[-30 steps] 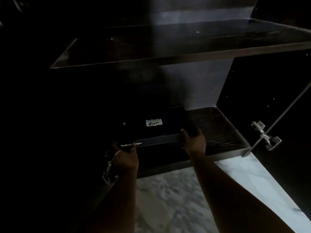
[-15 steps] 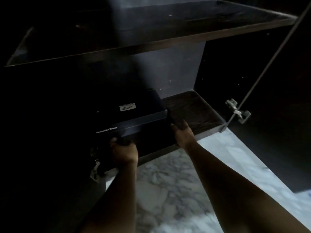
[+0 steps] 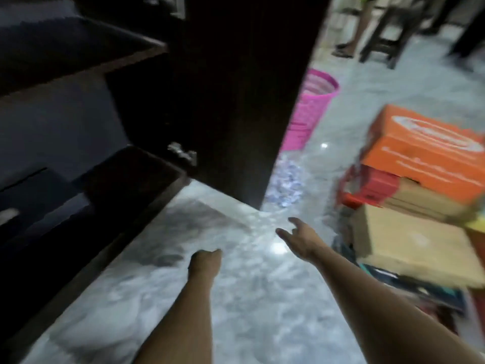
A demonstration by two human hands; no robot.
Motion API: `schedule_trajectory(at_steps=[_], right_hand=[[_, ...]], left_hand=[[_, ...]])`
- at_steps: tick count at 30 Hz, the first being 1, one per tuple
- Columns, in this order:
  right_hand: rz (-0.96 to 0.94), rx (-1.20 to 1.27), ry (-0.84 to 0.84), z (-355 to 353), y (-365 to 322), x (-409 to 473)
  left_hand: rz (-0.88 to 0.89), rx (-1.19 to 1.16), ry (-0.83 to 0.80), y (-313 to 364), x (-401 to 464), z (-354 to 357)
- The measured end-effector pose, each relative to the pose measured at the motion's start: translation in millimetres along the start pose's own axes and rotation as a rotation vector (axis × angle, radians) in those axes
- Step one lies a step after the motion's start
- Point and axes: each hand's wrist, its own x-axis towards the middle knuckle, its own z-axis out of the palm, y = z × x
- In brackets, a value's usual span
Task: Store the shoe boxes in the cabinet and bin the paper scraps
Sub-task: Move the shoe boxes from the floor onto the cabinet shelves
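1. Two bare hands hang over the marble floor (image 3: 236,298), both in front of the open cabinet (image 3: 110,122) and touching nothing.
2. Right hand (image 3: 298,239), nearer the cabinet door (image 3: 236,95), has its fingers spread apart and is empty.
3. Left hand (image 3: 204,262) has its fingers curled loosely downward and holds nothing.
4. One dark shoe box (image 3: 39,193) lies on the cabinet's bottom shelf, well apart from both hands.
5. More shoe boxes (image 3: 409,206) are stacked to the right of the cabinet, beyond the right hand, orange on top.
6. Paper scraps (image 3: 286,183) lie just past the door's edge, with a pink bin (image 3: 312,109) behind them.
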Motion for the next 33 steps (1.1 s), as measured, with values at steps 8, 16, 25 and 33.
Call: schedule_trajectory(at_steps=[8, 16, 25, 33], right_hand=[[0.243, 0.153, 0.472, -143, 188, -72], [0.366, 0.351, 0.879, -184, 310, -76], [0.437, 0.645, 0.770, -179, 340, -49], [0.305, 0.619, 0.658, -126, 311, -96]], left_hand=[[0.184, 0.308, -0.244, 36, -68, 150], [0.461, 0.297, -0.330, 60, -110, 289], [0.306, 0.022, -0.386, 68, -132, 352], [0.308, -0.036, -0.116, 40, -104, 295]])
